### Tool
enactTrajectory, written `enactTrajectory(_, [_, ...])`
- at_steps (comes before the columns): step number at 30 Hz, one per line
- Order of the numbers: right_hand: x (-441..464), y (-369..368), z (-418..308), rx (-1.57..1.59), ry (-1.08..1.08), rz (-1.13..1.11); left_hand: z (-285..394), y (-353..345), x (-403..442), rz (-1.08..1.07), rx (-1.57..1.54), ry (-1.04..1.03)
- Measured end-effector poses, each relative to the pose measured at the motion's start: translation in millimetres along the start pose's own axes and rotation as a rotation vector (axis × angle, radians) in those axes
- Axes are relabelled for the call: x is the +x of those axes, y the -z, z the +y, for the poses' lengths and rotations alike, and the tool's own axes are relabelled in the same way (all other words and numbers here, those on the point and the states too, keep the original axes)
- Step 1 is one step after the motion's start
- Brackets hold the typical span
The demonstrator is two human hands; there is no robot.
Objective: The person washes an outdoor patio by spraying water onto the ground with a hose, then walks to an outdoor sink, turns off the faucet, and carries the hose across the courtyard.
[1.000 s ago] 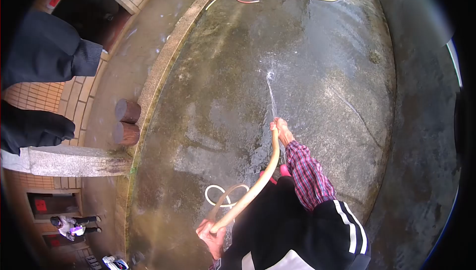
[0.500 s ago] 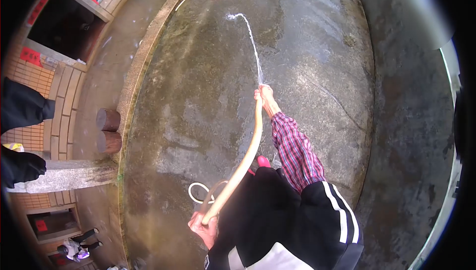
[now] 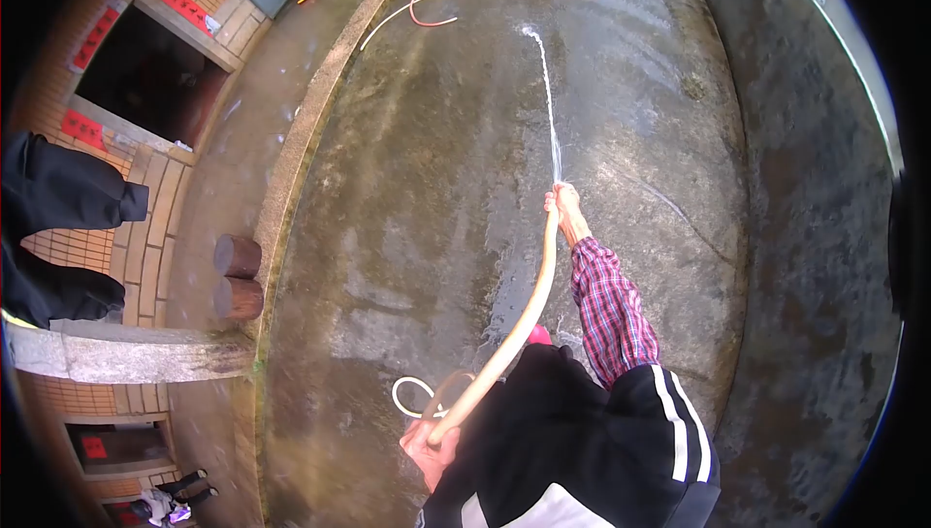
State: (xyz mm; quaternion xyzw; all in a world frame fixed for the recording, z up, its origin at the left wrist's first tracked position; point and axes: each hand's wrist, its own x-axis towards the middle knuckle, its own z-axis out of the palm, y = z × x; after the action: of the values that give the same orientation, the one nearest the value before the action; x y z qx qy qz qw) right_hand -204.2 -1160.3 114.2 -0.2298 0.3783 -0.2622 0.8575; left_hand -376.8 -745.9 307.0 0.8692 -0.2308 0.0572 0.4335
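Daylight, pale glare on wet ground, dark doorway, curved fisheye edges, black corners

So my top's a black one with a pair of white stripes running side by side down the right upper arm, plus a pale, whitish-grey panel that comes to a point at the front, and a smaller pale patch next to it. From the right forearm down it's a baggy plaid sleeve, reddish-pink and purple checks with thin light lines, kinda puffy and wrinkled, ending at the wrist. Right hand and left hand are both bare, and there's a bright pink shoe tip poking out past the black cloth, lol.
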Motion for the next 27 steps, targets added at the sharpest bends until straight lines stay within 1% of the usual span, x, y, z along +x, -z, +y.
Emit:
enactTrajectory(3, [-6, -8, 7, -0.046, -0.024, -0.022, 1, 4, -5, 0.009, -0.037, -0.054])
enactTrajectory(5, [-9, -13, 20, -0.079, -0.066, -0.062, 7, 12, -13, -0.007, -0.038, 0.015])
enactTrajectory(6, [-12, -15, 31, -0.120, -0.102, -0.098, -1, 15, -20, 0.027, -0.047, -0.014])
enactTrajectory(7, [-23, -18, 40, -0.128, -0.117, -0.091, -5, 21, -28, 0.024, -0.043, 0.004])
enactTrajectory(9, [-42, -25, 63, -0.153, -0.178, -0.125, -11, 34, -43, 0.117, -0.047, 0.014])
enactTrajectory(11, [-63, -27, 90, -0.221, -0.199, -0.120, -15, 51, -57, 0.116, -0.071, 0.042])
enactTrajectory(13, [-82, -27, 119, -0.130, -0.294, -0.134, -34, 70, -72, 0.105, -0.011, -0.002])
enactTrajectory(14, [-92, -27, 134, -0.132, -0.318, -0.129, -39, 79, -76, 0.129, -0.031, -0.037])
enactTrajectory(15, [-102, -25, 149, -0.159, -0.322, -0.148, -42, 89, -81, 0.141, -0.028, -0.039])
enactTrajectory(16, [-106, -19, 171, -0.063, -0.368, -0.147, -46, 100, -89, 0.141, -0.018, -0.010])
enactTrajectory(17, [-109, -12, 200, -0.028, -0.335, -0.160, -54, 110, -96, 0.148, -0.008, 0.014])
enactTrajectory(18, [-115, -13, 214, -0.030, -0.328, -0.196, -65, 118, -101, 0.189, -0.044, -0.018])
enactTrajectory(19, [-118, -14, 227, -0.006, -0.345, -0.201, -80, 125, -110, 0.244, -0.056, -0.029])
enactTrajectory(20, [-121, -16, 238, 0.017, -0.364, -0.206, -84, 135, -109, 0.250, -0.035, -0.027])
enactTrajectory(23, [-134, 2, 266, 0.075, -0.445, -0.159, -84, 171, -105, 0.283, -0.004, 0.042])
enactTrajectory(24, [-142, 11, 276, 0.094, -0.477, -0.117, -67, 186, -97, 0.276, -0.052, 0.194])
enactTrajectory(25, [-152, 8, 276, 0.113, -0.389, -0.128, -44, 200, -79, 0.197, -0.030, 0.171])
enactTrajectory(27, [-127, 19, 289, 0.127, -0.365, -0.283, -40, 213, -66, 0.105, 0.137, -0.151])
